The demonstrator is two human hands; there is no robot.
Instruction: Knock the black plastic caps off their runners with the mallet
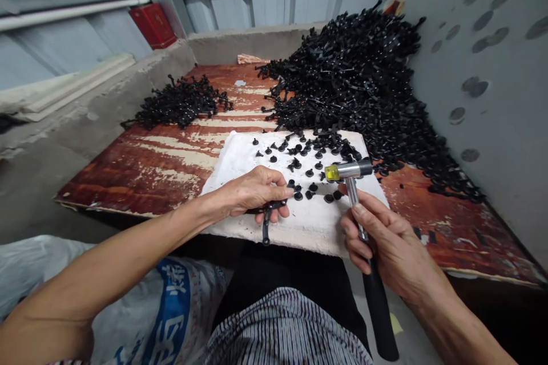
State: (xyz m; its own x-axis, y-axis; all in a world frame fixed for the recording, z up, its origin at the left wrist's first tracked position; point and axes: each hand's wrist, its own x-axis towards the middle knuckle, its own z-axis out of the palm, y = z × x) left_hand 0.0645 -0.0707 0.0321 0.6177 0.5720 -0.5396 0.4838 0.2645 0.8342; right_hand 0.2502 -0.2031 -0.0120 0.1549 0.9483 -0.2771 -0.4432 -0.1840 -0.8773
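Observation:
My left hand (257, 191) is closed on small black plastic parts; a curved black piece (266, 227) hangs below its fingers. In my right hand (379, 234) is a hammer (358, 169) with a yellow tip, a metal head and neck, and a black grip. The fingers wrap round its metal neck, with the head raised over the board. Under both hands lies a white board (240, 162). Several small black round-based caps (298, 196) are scattered over it, some standing stem up, close to my left fingertips.
A large heap of black plastic parts (351, 80) covers the back right of the worn red-brown table (115, 177). A smaller pile (182, 101) sits at the back left. A grey panel (488, 97) rises on the right. Below on the left is a white printed sack (201, 291).

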